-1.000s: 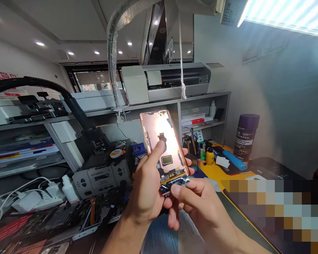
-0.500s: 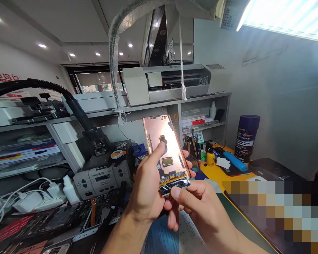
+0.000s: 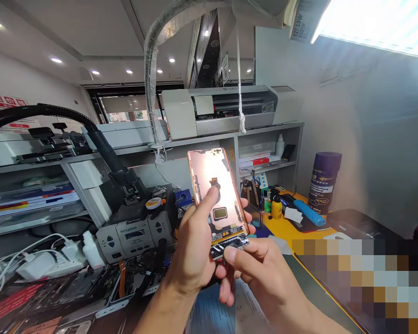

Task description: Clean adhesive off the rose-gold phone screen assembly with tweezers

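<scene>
A phone screen panel [image 3: 226,190] with a shiny copper-coloured back is held up in front of me, tilted, reflecting the lamp. My left hand [image 3: 193,236] wraps around it from below, thumb on its back near a small flex connector [image 3: 214,180] and fingertips showing along the right edge. At its lower end sits a dark, glossy flex strip [image 3: 230,246]. My right hand [image 3: 264,271] pinches this strip between thumb and forefinger, the other fingers curled underneath. What lies behind the panel is hidden.
A grey soldering station [image 3: 130,239] and a white power strip [image 3: 66,262] stand left, above opened phone parts [image 3: 83,283]. To the right are a spray can [image 3: 322,185], a yellow bottle [image 3: 276,207] and a blue tool [image 3: 310,212]. A bright lamp [image 3: 376,25] hangs overhead.
The panel has tilted slightly, so the lamp's glare has moved over its back and across the dark strip. Both hands keep their grip.
</scene>
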A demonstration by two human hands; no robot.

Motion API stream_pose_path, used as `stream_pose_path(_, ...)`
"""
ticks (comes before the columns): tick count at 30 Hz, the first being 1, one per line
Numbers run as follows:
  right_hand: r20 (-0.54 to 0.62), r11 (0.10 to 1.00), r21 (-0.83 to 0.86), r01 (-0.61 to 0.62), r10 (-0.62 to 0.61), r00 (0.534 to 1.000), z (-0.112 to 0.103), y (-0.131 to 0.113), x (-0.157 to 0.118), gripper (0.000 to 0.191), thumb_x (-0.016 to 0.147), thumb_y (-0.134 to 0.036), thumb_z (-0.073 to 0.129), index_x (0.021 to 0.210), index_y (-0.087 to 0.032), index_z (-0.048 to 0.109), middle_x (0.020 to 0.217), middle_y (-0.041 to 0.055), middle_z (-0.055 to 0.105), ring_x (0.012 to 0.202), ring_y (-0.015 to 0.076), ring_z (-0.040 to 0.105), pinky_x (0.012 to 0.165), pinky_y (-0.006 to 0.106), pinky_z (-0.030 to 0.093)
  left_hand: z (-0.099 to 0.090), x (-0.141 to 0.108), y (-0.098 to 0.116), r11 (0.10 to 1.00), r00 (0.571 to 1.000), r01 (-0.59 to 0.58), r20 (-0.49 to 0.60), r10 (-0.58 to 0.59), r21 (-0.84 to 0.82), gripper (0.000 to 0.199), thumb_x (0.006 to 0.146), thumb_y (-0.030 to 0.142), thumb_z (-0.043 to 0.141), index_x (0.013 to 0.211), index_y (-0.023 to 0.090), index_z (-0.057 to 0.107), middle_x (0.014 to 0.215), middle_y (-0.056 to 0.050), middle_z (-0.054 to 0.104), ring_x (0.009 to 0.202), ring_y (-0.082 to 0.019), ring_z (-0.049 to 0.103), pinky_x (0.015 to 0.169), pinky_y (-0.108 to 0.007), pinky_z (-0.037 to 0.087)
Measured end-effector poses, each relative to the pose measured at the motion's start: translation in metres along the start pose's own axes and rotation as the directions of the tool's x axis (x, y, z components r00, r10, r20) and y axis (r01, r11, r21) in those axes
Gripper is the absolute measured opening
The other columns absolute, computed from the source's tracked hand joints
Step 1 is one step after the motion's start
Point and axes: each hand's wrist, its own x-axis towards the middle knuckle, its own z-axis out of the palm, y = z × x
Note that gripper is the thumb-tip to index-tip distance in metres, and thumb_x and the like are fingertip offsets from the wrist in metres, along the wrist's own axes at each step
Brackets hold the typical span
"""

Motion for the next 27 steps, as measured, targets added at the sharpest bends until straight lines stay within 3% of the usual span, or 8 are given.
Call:
stream_pose_path(6, 0.030, 0.998, 0.058, -0.035, 0.033, 0.999, -0.001, 0.001, 0.001, 0.035, 0.093, -0.037, 0.072, 0.076, -0.006, 0.076, 0.069, 0.0122, 0.071, 0.052, 0.0129, 0.066, 0.054, 0.021, 0.055, -0.004, -0.004, -0.004, 0.961, 0.980, -0.198, 0.028, 0.197, 0.193, 0.050, 0.091, 0.055, 0.056, 0.095, 0.010, 0.077, 0.079, -0.012, 0.075, 0.071, -0.025, 0.071, 0.066, -0.032, 0.059)
stream_pose_path(14, -0.030, 0.998, 0.033, -0.057, 0.058, 0.998, 0.003, -0.004, -0.001, 0.035, 0.086, -0.039, 0.076, 0.071, -0.007, 0.075, 0.070, 0.0120, 0.070, 0.051, 0.0144, 0.065, 0.052, 0.022, 0.054, -0.003, -0.013, -0.004, 0.908, 0.968, -0.241, 0.015, 0.251, 0.342, 0.051, 0.085, 0.057, 0.064, 0.108, 0.013, 0.075, 0.101, -0.014, 0.076, 0.080, -0.027, 0.073, 0.070, -0.034, 0.061)
stream_pose_path(27, -0.057, 0.999, -0.041, -0.010, 0.008, 0.998, 0.000, -0.002, -0.002, 0.033, 0.090, -0.038, 0.071, 0.075, -0.008, 0.075, 0.072, 0.0118, 0.071, 0.054, 0.0151, 0.065, 0.057, 0.025, 0.053, -0.005, -0.003, -0.007, 0.969, 0.982, -0.181, 0.080, 0.169, 0.169, 0.054, 0.090, 0.059, 0.056, 0.096, 0.010, 0.077, 0.077, -0.012, 0.075, 0.069, -0.023, 0.071, 0.063, -0.029, 0.058)
